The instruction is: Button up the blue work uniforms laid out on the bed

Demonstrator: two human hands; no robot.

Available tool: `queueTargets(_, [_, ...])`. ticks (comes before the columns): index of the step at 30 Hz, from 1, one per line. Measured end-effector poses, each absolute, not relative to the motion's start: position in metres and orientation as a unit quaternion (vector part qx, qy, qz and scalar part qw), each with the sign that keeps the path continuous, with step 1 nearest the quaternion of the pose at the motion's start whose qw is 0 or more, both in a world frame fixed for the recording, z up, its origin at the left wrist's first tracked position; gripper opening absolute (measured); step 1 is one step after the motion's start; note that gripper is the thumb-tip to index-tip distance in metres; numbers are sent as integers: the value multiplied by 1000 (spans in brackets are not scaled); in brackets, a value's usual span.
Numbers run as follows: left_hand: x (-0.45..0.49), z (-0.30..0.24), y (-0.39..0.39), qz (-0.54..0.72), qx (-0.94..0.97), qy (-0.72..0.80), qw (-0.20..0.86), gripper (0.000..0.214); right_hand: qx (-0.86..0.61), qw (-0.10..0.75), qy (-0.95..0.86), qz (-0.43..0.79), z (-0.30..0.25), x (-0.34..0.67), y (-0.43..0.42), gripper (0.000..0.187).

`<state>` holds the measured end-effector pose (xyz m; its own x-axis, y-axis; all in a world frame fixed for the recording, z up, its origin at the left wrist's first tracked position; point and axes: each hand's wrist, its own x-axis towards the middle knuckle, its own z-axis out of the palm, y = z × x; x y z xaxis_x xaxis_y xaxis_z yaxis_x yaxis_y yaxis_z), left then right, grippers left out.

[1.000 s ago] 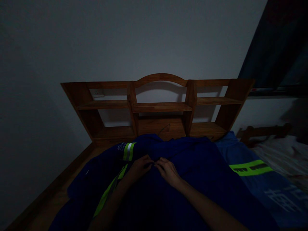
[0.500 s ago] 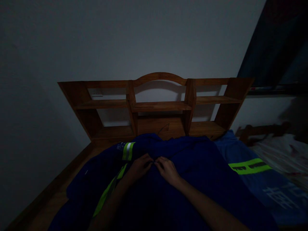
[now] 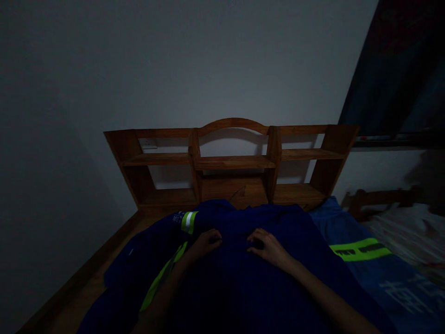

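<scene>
A dark blue work jacket (image 3: 236,278) with yellow-green reflective strips is spread out before me, its sleeve (image 3: 149,250) lying to the left. My left hand (image 3: 207,242) is over the jacket's middle, fingers curled and thumb brought close to them on the cloth; the pinched spot is dark and hard to see. To its right, my right hand (image 3: 267,247) hovers at or just above the cloth. Its thumb and fingers are bent but apart, with nothing visible between them.
Behind the jacket stands a wooden headboard (image 3: 234,162) with open shelves, against a pale wall (image 3: 222,60). Blue fabric with a bright strip and white lettering (image 3: 361,250) lies at the right, beside pale bedding (image 3: 410,227). A dark curtained window (image 3: 399,69) is at upper right. The room is dim.
My hands were fingertip to fingertip on the cloth. The right hand has moved away to the right and its fingers have parted. The view has tilted up slightly.
</scene>
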<state>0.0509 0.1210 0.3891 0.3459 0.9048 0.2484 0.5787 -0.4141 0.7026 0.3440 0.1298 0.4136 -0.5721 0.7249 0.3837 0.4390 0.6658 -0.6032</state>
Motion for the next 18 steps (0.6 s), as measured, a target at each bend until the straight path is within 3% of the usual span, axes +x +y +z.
queueTargets(8, [54, 391, 121, 290, 769, 518, 238, 21, -372, 330, -826, 265, 391, 386, 146, 18])
queueTargets(13, [102, 422, 113, 263, 831, 473, 131, 18, -349, 333, -835, 264, 395, 383, 143, 10])
queueTargets(15, [131, 427, 115, 272, 845, 451, 92, 23, -360, 337, -832, 256, 393, 382, 143, 12])
queueTargets(18, [164, 417, 129, 272, 859, 415, 125, 40, -379, 342, -825, 241, 388, 380, 147, 14])
